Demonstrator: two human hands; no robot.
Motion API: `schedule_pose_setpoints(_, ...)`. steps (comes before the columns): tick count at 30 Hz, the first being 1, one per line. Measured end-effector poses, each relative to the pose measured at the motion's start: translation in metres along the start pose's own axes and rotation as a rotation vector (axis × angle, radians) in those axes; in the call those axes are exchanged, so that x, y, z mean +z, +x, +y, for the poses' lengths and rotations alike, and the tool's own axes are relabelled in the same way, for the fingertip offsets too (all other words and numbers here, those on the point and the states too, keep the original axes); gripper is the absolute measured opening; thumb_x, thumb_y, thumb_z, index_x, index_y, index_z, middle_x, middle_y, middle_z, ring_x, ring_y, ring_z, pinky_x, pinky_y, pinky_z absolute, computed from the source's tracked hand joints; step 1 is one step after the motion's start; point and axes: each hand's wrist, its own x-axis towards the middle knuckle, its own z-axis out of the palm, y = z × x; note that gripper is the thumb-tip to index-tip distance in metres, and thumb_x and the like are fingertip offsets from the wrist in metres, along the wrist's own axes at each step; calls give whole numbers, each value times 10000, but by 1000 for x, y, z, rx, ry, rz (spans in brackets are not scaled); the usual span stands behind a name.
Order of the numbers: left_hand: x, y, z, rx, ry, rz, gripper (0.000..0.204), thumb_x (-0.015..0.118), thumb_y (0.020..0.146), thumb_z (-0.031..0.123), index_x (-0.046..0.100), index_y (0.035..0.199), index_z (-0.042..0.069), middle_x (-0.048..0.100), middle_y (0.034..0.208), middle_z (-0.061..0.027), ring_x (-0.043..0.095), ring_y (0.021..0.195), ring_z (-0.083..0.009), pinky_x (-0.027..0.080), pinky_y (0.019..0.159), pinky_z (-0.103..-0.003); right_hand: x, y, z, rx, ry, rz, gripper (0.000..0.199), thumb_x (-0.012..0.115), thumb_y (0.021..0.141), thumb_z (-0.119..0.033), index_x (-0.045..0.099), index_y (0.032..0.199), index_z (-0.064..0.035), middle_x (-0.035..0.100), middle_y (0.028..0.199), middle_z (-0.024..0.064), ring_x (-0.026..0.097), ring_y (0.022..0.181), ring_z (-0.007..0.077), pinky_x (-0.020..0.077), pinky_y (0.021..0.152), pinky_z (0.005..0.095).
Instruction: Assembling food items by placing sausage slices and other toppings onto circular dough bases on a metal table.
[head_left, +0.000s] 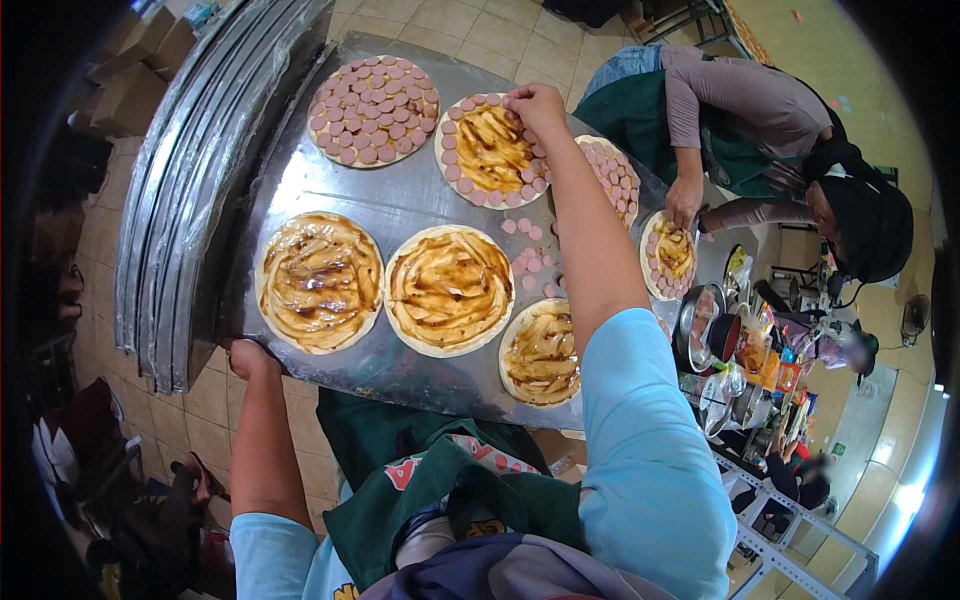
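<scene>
My right hand (537, 108) reaches over a dough round (492, 152) spread with brown sauce and edged with pink sausage slices. Its fingers are pinched on a sausage slice at the far right rim, mostly covered by the fingertips. My left hand (250, 358) is curled at the near left edge of the metal table (330, 195), its fingers partly hidden. In front of me lie two sauced rounds without slices, one left (319, 283) and one in the middle (450, 291). Another sauced round (540, 352) is partly behind my right arm. Loose sausage slices (532, 262) lie between the rounds.
A round covered with slices (374, 111) lies at the far left. To the right, a co-worker's hand (685, 200) touches a smaller round (668, 256); another topped round (608, 180) is nearby. Plastic-wrapped metal sheets (190, 220) stand left. Bowls (700, 325) and packages crowd the right.
</scene>
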Motion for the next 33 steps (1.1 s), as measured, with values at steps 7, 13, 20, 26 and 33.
schedule_pose_setpoints(7,0,2,-4,21,-25,16,692,309,901,502,564,1090,-113,547,1171,-271,534,1095,-371,397,942,-423,8,1,-1,61,55,17,111,674,722,-11,668,826,29,641,679,79,582,529,118,468,489,253)
schedule_pose_setpoints(13,2,1,-1,37,51,-3,718,320,893,523,549,1111,-122,548,1174,-268,537,1091,-370,409,928,-428,0,0,-1,-128,-301,-1,172,700,724,-105,681,874,-21,650,728,101,613,628,175,487,614,309)
schedule_pose_setpoints(20,-9,-28,11,-3,-28,12,738,325,887,539,546,1118,-126,547,1176,-270,548,1081,-359,420,922,-419,8,-15,-10,-227,-593,-14,154,661,731,-171,654,847,-70,650,870,132,618,836,290,479,735,365)
schedule_pose_setpoints(26,-7,-29,12,31,20,28,725,336,887,531,543,1124,-122,550,1176,-263,551,1077,-356,426,923,-411,12,-22,-4,-421,-713,143,150,659,718,-192,640,800,-68,594,900,123,598,861,306,485,742,399)
schedule_pose_setpoints(33,-9,-37,16,-9,10,9,707,343,885,517,538,1141,-113,546,1184,-259,556,1072,-349,436,913,-409,10,-20,1,-388,-686,238,143,672,688,-186,636,754,-64,610,856,122,611,799,303,494,695,396)
